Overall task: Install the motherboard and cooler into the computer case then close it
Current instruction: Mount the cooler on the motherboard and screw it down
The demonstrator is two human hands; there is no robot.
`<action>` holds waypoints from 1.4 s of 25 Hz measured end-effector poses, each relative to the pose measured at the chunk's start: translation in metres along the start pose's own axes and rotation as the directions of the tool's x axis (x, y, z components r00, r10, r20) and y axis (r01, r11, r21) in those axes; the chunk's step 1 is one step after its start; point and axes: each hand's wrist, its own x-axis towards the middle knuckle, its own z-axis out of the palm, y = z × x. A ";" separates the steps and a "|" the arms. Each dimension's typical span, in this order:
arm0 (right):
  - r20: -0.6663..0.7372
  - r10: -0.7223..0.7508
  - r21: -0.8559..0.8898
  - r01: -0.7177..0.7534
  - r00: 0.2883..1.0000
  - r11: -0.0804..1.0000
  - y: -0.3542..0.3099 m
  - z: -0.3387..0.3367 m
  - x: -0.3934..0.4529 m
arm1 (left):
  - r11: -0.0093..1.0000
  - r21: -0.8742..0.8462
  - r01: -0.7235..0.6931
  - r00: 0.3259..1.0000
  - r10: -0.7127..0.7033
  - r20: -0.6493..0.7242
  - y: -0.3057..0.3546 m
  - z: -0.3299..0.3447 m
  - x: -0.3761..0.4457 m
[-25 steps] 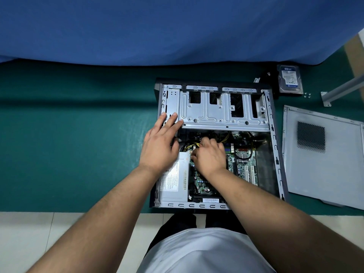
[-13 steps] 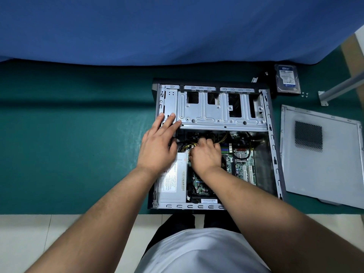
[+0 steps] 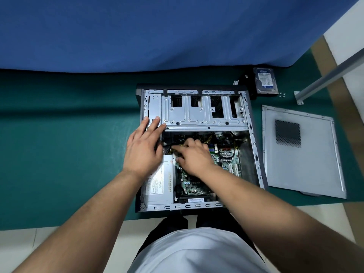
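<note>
Motherboard (image 3: 194, 183) lies seated in the open case (image 3: 254, 146), right hand (image 3: 194, 156) now shifted left with fingers curled among the yellow cables (image 3: 178, 147), grip unclear, left hand (image 3: 142, 147) flat on the drive cage (image 3: 204, 113), suggesting cabling before the side panel (image 3: 315, 164) beside the case goes on

Bare to past the elbows, both forearms free of sleeves, watch, rings or gloves. Left hand (image 3: 142, 152) and right hand (image 3: 194, 156) uncovered too, nails cut short. Clad in a plain white top (image 3: 197, 251) at the near edge, over dark trousers (image 3: 171, 223) showing just beyond its hem.
</note>
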 end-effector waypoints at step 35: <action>-0.320 -0.114 -0.324 0.005 0.941 0.946 0.154 -0.049 -0.069 | 0.943 0.290 -0.160 0.672 -0.111 0.732 0.072 0.028 0.052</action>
